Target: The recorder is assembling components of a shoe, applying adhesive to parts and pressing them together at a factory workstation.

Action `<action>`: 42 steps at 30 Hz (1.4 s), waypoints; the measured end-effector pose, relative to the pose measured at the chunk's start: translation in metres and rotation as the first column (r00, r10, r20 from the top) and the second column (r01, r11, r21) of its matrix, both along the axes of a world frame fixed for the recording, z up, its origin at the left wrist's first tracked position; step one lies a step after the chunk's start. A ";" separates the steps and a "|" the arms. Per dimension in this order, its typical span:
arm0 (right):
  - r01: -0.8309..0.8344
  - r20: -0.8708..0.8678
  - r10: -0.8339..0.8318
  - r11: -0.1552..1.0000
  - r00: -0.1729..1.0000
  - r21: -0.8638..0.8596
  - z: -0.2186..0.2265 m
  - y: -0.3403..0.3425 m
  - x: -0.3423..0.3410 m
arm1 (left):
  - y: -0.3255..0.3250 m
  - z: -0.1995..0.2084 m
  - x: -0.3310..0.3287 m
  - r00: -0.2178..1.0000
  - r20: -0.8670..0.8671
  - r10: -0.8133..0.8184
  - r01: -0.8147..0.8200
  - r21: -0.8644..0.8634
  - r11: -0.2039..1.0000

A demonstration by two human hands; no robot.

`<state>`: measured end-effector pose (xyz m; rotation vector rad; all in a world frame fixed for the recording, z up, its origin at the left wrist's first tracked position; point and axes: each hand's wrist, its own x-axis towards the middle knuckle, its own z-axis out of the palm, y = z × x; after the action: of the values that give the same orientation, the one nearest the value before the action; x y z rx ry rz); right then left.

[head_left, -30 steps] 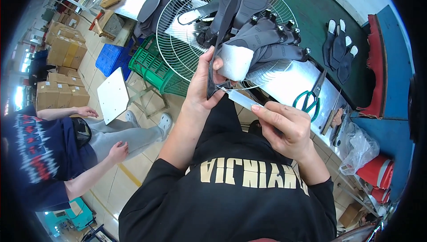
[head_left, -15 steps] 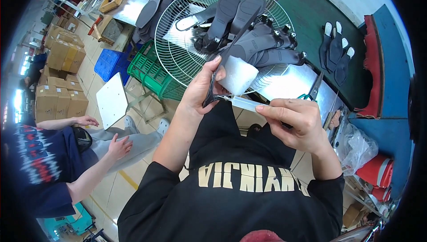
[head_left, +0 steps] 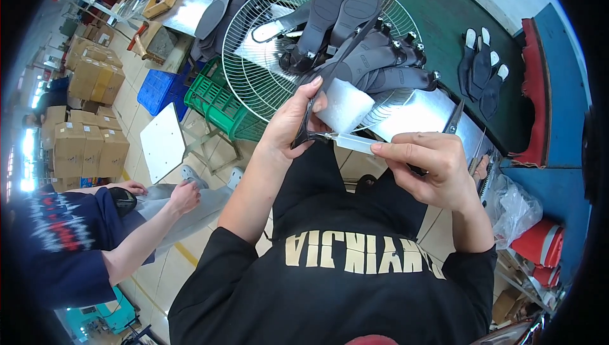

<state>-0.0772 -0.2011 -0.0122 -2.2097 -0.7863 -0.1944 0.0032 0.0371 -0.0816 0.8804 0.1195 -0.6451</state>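
Note:
My left hand is closed round a dark grey shoe piece, seen nearly edge-on, with a glossy black strap at its lower end. My right hand pinches a slim tool with a translucent white handle. The tool's thin metal tip meets the strap beside my left palm. Just beyond my left fingers is a white, rounded block; what supports it is hidden. Scissor blades stick out behind my right hand; whether that hand also holds the scissors cannot be told.
A round wire basket heaped with dark sandals stands in front of me. More dark straps lie at the far right. Green and blue crates, a white stool and a seated co-worker are at left.
The tool tip stays at the strap, and my hands keep nearly the same pose. The co-worker's open hands have drawn in and their fingers have curled. The whole view has shifted slightly.

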 end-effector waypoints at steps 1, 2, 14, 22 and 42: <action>0.012 -0.011 -0.011 1.000 1.000 0.019 -0.001 0.000 0.000 | -0.001 0.001 -0.001 1.000 0.000 0.001 -0.001 0.001 1.000; 0.010 -0.010 -0.010 1.000 1.000 0.020 -0.002 0.000 0.000 | -0.002 0.002 -0.001 1.000 -0.016 0.015 -0.015 0.009 1.000; -0.008 -0.032 0.010 0.996 0.999 0.090 -0.003 0.001 -0.001 | -0.002 -0.008 0.002 1.000 -0.013 -0.027 0.028 0.061 0.998; -0.009 -0.005 0.010 0.996 1.000 0.083 -0.008 0.001 0.001 | -0.004 -0.009 0.002 1.000 0.004 -0.016 0.016 0.053 0.998; -0.065 -0.063 0.062 0.997 0.996 -0.048 0.013 -0.013 0.010 | -0.001 -0.008 0.006 0.997 0.070 -0.033 0.021 0.173 0.985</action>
<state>-0.0675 -0.2143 0.0006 -2.2233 -0.8344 -0.0756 0.0093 0.0363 -0.0891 1.0729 0.0996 -0.6339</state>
